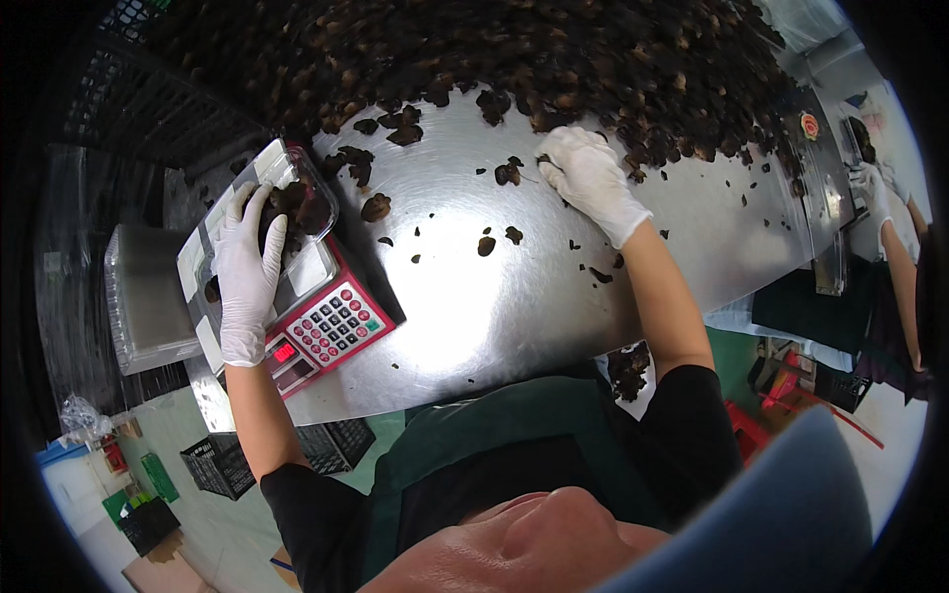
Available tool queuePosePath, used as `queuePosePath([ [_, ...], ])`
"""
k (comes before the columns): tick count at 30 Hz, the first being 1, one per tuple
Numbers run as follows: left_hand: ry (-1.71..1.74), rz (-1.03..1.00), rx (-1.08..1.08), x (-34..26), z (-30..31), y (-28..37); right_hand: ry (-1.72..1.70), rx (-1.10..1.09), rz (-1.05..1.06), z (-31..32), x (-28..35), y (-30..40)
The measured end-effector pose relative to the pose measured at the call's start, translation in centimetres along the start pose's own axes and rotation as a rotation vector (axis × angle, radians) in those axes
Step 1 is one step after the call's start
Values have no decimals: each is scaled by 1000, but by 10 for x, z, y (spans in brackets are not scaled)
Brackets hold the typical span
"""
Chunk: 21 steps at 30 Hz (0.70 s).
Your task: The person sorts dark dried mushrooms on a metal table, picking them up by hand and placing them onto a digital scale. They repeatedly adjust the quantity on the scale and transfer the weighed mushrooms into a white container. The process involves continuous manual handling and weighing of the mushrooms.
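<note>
A red electronic scale [334, 326] with a keypad and a lit display stands at the left of a metal table [445, 311]. On it is a clear plastic tray [326, 204] holding dark, wrinkled pieces that look like dried wood ear fungus. My left hand [248, 259], in a white glove, rests over the tray with its fingers spread on the pieces and the rim. My right hand [586, 174], also gloved, is curled at the edge of a large heap of the same dark pieces [460, 52]; a bit of dark material shows at its fingers. Loose pieces lie between the hands.
A stack of clear trays [152, 296] stands left of the scale, with a black plastic crate [159, 104] behind. At the far right are a co-worker's gloved hands [875, 185] beside another metal surface. Black crates [222, 463] sit on the floor below.
</note>
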State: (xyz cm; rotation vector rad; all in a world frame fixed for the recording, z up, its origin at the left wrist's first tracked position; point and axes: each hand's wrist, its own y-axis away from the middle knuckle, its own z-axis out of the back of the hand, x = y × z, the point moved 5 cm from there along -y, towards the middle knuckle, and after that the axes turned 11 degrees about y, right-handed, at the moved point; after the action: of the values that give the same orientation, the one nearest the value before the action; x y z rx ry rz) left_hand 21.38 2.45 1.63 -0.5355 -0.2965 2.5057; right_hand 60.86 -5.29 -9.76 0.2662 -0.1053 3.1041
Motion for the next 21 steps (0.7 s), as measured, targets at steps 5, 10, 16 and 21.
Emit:
queuePosePath([
  [5, -15, 35, 36, 11, 0, 0, -292, -209, 5, -2, -38, 13],
  [10, 61, 54, 72, 6, -1, -7, -362, -140, -93, 25, -19, -21],
  [16, 68, 31, 11, 19, 0, -13, -243, -111, 10, -5, 21, -94],
  [21, -61, -106, -162, 10, 16, -12, -327, 218, -60, -26, 13, -132],
])
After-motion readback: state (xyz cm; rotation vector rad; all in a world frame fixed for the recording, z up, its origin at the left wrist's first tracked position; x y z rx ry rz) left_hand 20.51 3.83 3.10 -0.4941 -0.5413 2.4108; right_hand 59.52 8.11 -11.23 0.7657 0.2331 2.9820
